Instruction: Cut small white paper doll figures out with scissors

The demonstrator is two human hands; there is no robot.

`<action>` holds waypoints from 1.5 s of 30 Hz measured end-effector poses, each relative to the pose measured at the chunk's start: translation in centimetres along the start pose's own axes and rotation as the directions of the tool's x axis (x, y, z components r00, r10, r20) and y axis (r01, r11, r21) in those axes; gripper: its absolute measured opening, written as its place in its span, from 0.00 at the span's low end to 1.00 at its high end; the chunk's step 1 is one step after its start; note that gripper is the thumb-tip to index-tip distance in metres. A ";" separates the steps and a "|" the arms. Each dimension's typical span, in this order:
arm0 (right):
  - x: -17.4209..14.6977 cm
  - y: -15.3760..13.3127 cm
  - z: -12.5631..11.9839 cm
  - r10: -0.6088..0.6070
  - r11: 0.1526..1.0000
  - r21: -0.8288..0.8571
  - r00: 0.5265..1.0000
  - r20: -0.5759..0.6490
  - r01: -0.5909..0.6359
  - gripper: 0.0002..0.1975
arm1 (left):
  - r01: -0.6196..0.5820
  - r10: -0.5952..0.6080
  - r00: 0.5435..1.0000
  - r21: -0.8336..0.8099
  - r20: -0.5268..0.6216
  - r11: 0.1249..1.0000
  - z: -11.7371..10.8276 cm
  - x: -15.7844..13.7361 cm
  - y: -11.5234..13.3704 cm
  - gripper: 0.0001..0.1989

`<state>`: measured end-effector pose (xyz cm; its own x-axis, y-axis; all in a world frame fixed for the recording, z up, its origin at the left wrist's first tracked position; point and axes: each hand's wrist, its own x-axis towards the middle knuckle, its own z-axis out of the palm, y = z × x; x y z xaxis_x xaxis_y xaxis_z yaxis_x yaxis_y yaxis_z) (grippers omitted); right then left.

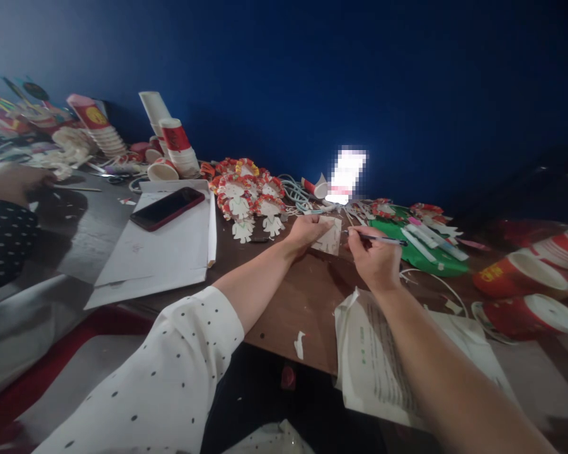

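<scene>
While pinching paper piece (pixel 330 239) in left hand (pixel 307 230) toward far side of counter (pixel 296 302) and gripping pen (pixel 389 239) in right hand (pixel 375 260), hands apart, could skid off edge by flexing paper piece, or knock figure cutouts (pixel 239 205) by swinging left

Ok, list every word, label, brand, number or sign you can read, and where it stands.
None can be read.
Printed paper: print too small.
Left cup stack: emblem blurred.
Middle cup stack: marking blurred.
Red cup, right: gold marking blurred.
Held paper: faint lines, unclear.
Glowing screen: pixelated.
</scene>
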<state>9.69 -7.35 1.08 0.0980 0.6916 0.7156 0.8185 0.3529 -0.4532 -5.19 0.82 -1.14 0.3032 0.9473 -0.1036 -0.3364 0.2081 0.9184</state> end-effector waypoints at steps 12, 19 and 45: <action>-0.1 0.7 0.5 0.342 0.858 0.370 0.934 0.106 -0.356 0.22 | -0.006 0.021 0.996 0.170 -0.087 0.985 0.4 0.2 0.2 0.08; 0.0 0.4 1.6 0.536 0.642 0.494 0.804 0.257 -0.586 0.23 | -0.048 0.069 0.994 0.241 -0.080 0.969 0.6 0.1 -0.1 0.08; 0.2 1.1 2.1 0.566 0.634 0.519 0.801 0.194 -0.574 0.18 | 0.099 -0.091 0.985 -0.052 0.144 0.994 0.8 -0.1 0.2 0.16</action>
<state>9.42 -5.48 -0.39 0.4320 0.8763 0.2131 0.1689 0.1535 -0.9736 -4.56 0.52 -0.64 0.4577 0.8795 -0.1304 -0.3508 0.3134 0.8825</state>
